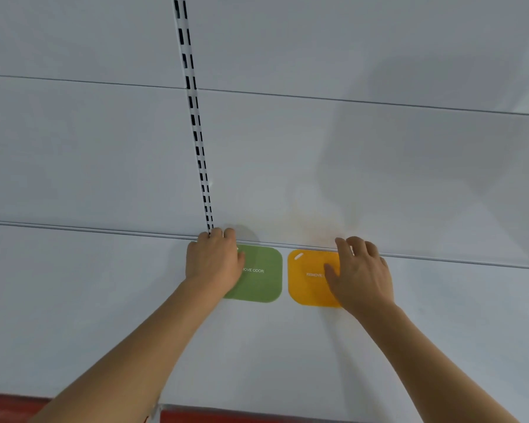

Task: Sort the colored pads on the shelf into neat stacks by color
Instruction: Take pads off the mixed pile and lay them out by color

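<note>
A green pad lies flat at the back of the white shelf, printed with white lettering. My left hand rests on its left part, fingers reaching the back wall and thumb lying on the pad. Just to its right, apart by a narrow gap, lies a yellow pad. My right hand covers the yellow pad's right side, fingers spread toward the back wall and thumb pressing on the pad. Whether each pad is a single one or a stack cannot be told from above.
A white back wall rises behind the pads, with a slotted upright rail ending just behind my left hand. The shelf's front edge carries a red strip at the bottom of the view.
</note>
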### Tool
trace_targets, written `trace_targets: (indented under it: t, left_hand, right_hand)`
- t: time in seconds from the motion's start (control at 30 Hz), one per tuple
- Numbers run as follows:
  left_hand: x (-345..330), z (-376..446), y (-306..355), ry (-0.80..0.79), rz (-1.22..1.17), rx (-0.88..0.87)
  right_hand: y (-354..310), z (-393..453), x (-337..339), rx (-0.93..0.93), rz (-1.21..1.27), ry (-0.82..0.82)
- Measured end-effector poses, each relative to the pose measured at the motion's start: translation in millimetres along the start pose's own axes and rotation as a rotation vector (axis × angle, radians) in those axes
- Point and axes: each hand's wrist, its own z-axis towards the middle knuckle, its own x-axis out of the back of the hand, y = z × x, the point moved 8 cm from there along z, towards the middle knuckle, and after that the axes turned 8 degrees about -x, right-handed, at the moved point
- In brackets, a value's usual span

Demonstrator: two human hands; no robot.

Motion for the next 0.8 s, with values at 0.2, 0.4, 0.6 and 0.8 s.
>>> trace_targets:
  t: [0.2, 0.4, 0.6, 0.8]
  left_hand:
    - [13.8, -18.6, 4.0, 0.120, 0.009, -0.087]
    - [18.0, -63.4, -21.4, 0.135, 0.006, -0.041]
    - [31.5, -117.2, -78.4, 0.135, 0.022, 0.033]
    - [66.9, -190.9, -175.1, 0.218, 0.034, 0.143]
  right_hand:
    - [-14.0, -14.0, 15.8, 0.158, 0.013, 0.120]
    - [-59.2, -38.2, 10.0, 0.284, 0.080, 0.101]
    - [-135.2, -86.3, 19.2, 0.420, 0.114, 0.092]
    - [-244.9, -141.1, 39.1, 0.539, 0.120, 0.124]
